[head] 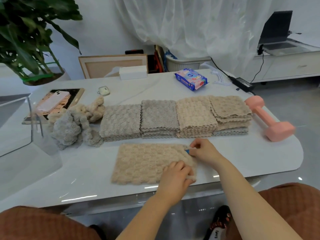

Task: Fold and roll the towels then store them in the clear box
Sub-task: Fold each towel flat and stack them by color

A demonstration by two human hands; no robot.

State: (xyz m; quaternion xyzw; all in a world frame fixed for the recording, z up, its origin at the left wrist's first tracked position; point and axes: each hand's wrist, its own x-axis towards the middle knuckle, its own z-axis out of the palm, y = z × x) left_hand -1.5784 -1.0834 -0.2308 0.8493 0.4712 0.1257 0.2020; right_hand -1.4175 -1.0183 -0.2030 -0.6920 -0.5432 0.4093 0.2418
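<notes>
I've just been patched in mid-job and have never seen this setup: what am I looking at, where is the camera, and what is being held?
There is no machine here: a person works with bare hands. The single picture comes from a camera worn on their head, looking forward and down, so the arms enter from the bottom. On the white table lies a beige towel spread flat. The left hand grips its near right corner; the right hand pinches its far right corner, by a small blue tag. Behind it sits a row of folded towel stacks, with a crumpled towel heap to their left and a pink dumbbell to their right. The clear box stands at the far left.
</notes>
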